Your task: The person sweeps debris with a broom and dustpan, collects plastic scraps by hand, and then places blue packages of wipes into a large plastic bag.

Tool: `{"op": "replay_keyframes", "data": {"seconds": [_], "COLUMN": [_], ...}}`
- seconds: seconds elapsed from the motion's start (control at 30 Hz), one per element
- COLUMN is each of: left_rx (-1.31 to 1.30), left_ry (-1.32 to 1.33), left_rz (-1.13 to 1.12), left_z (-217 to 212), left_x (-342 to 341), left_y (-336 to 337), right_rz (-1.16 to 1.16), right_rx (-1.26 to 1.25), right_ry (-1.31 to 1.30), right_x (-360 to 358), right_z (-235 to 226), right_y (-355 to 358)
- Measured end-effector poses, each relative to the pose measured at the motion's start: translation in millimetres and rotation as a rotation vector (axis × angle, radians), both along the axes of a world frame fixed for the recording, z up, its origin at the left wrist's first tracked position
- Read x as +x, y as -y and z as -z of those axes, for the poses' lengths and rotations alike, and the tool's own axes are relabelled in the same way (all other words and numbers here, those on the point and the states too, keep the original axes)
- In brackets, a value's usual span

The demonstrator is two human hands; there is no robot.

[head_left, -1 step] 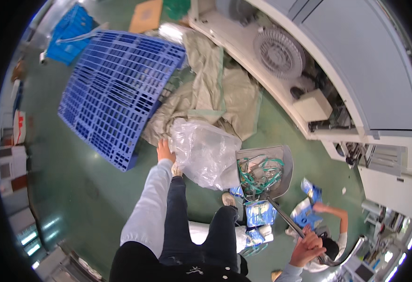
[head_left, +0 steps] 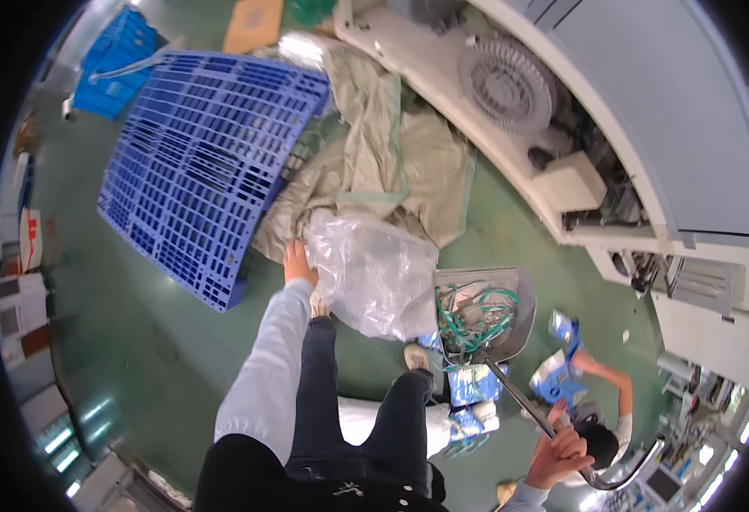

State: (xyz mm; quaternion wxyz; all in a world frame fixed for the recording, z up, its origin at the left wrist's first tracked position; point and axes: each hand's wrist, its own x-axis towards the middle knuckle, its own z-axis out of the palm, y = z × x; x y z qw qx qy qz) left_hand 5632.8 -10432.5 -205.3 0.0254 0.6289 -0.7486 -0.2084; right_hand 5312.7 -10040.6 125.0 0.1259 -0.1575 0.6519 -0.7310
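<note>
My left hand [head_left: 298,262] reaches forward, its fingers stretched out at the left edge of a crumpled clear plastic bag [head_left: 373,275]; whether it touches the bag I cannot tell. Held in my right hand [head_left: 560,457], at the lower right, is the bent metal handle of a long-handled dustpan [head_left: 525,314]. The grey pan rests on the floor just right of the bag. Inside it lie tangled green straps [head_left: 479,322] and scraps of clear plastic.
Beyond the bag a beige tarp [head_left: 366,162] lies crumpled beside a blue plastic pallet [head_left: 208,162]. A large machine [head_left: 664,128] with an exposed fan stands at right. Blue-and-white packages [head_left: 475,386] sit near the dustpan. Another person [head_left: 605,375] crouches at lower right, reaching toward similar packages.
The whole view has shifted slightly. Both my hands keep nearly the same positions, the right one still around the dustpan handle.
</note>
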Motion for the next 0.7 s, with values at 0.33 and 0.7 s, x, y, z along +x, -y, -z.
{"op": "replay_keyframes", "data": {"seconds": [0.33,0.7], "left_rx": [0.347,0.148], "left_ry": [0.353,-0.910], "left_rz": [0.645,0.599], "left_z": [101,-188], "left_x": [-101,-229], "left_y": [81,29], "right_rz": [0.587,0.880], "right_rx": [0.073,0.030], "right_ry": [0.221,0.225], "right_x": [75,99], "right_z": [30,11], "right_y": [7,-110]}}
